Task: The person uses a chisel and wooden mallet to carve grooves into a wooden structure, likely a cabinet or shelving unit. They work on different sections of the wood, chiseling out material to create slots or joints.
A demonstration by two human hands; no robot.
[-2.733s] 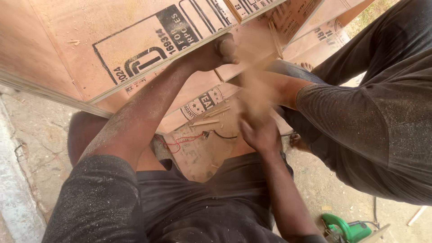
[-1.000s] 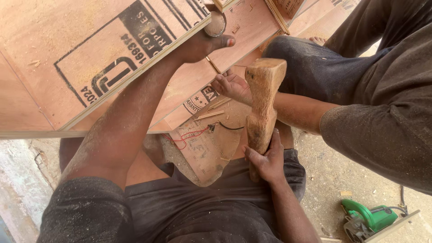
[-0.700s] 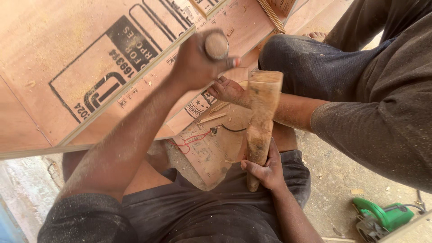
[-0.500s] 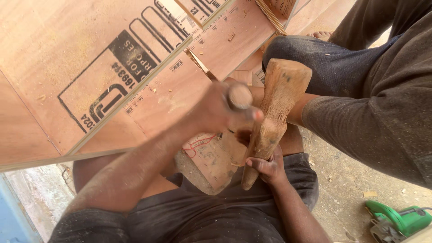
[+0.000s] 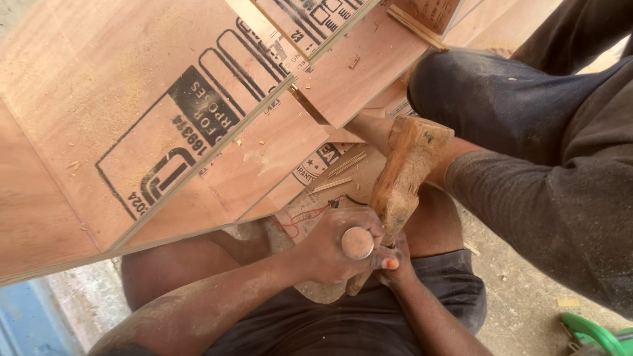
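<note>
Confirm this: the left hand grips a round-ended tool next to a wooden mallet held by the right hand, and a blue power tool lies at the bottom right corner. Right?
Not quite. The power tool at the bottom right corner is green, not blue, as the head view shows. The rest holds: the left hand grips a round-ended tool beside the wooden mallet held by the right hand.

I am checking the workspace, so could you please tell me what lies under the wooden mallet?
Under the wooden mallet lie printed plywood sheets with thin wood strips and a red wire. The co-worker's forearm passes behind its head. The hands cover its lower handle.
</note>
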